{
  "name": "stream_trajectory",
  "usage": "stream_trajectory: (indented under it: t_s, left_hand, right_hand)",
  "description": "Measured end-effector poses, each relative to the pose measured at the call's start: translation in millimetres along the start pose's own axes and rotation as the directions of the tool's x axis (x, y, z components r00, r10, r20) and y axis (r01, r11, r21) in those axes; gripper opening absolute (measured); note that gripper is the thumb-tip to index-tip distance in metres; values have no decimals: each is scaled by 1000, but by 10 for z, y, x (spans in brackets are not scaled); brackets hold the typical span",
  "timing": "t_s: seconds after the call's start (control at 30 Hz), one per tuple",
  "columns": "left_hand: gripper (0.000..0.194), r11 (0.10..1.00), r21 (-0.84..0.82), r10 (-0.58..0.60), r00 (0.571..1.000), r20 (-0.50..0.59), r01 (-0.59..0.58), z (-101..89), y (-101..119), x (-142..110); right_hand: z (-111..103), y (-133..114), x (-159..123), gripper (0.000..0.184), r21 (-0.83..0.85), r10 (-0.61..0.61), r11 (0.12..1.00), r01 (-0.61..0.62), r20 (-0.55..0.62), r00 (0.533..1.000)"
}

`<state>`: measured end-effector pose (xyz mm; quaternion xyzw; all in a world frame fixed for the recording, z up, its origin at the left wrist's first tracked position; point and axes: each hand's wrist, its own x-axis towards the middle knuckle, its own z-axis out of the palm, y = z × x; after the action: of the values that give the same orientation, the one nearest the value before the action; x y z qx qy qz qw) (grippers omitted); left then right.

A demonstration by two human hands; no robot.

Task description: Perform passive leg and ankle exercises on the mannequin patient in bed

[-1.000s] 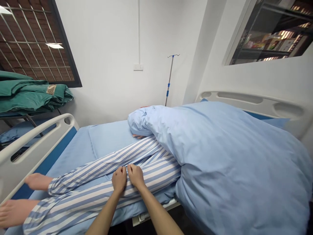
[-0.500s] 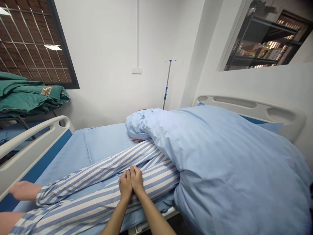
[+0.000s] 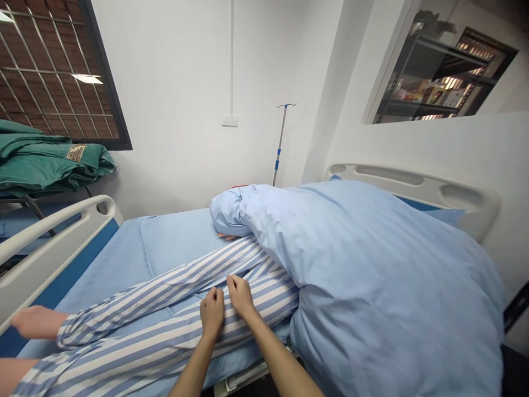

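Both my hands are curled into fists over the near leg of a person in blue-and-white striped trousers [image 3: 136,344]. My left hand [image 3: 212,310] rests at about knee height on that leg, its fingers folded in. A short gap to the right, my right hand [image 3: 240,295] is also closed, over the thigh. Nothing shows in either fist, and their undersides are hidden. A light blue quilt [image 3: 351,259] covers the upper body. Part of a hand [image 3: 228,237] peeks out from under its edge. Bare feet, one a foot [image 3: 39,322], lie at the left.
The bed has a light blue sheet [image 3: 173,231], a footboard [image 3: 61,220] at left and a headboard [image 3: 413,179] at right. An IV pole [image 3: 281,143] stands behind it. Green folded cloth [image 3: 45,162] is piled at far left, below a barred window [image 3: 58,66].
My fists were side by side and touching; now they are apart. The right one has shifted to the right and slightly up along the thigh, while the left has barely moved.
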<state>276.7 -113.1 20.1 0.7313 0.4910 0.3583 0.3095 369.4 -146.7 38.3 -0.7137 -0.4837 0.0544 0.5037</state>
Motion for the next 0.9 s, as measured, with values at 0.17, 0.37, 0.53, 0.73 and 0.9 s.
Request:
stream_trajectory:
  t_s: [0.17,0.37,0.53,0.73,0.9]
  left_hand:
    - [30,1000,-10,-2,1000,-1,2,3,-26,-4]
    - [33,962,-260,-47,990,135,82,43,171,199]
    - [32,828,-538,-130,987,93,160,302,440,306]
    - [34,941,-339,8,999,54,11,476,313,122]
    - [33,980,-188,61,998,13,-57,404,359,70]
  right_hand:
    - [-56,113,-120,39,-146,-27,989,18,-56,998]
    - [-51,105,-121,41,-79,-16,997,10,-69,997]
    - [-79,137,-96,41,58,35,998,-30,-100,994]
    - [-57,179,-80,36,190,91,980,-64,-137,986]
    - [-84,149,-69,37,214,122,972,-97,-109,987]
